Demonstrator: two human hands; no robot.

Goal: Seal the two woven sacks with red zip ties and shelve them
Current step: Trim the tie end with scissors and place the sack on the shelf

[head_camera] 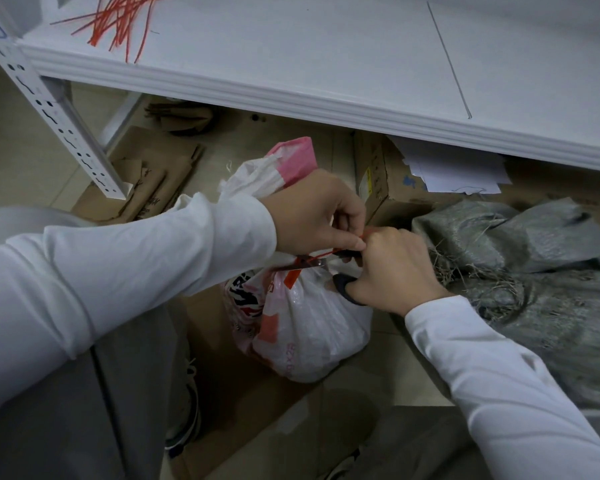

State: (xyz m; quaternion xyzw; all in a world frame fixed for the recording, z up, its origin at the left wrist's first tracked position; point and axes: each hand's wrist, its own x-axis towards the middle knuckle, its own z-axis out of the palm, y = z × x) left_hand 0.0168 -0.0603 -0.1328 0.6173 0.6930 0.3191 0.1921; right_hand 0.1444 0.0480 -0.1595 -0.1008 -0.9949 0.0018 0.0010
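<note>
The white sack (309,327) stands on the floor, neck bunched. The right hand (395,268) grips scissors (309,262), blades at the red zip tie (326,252) round the neck. The left hand (312,209) pinches the tie's tail taut, likely for trimming. The grey sack (534,271) lies to the right, seemingly unsealed. Spare ties (118,19) wait on the far shelf (291,64).
</note>
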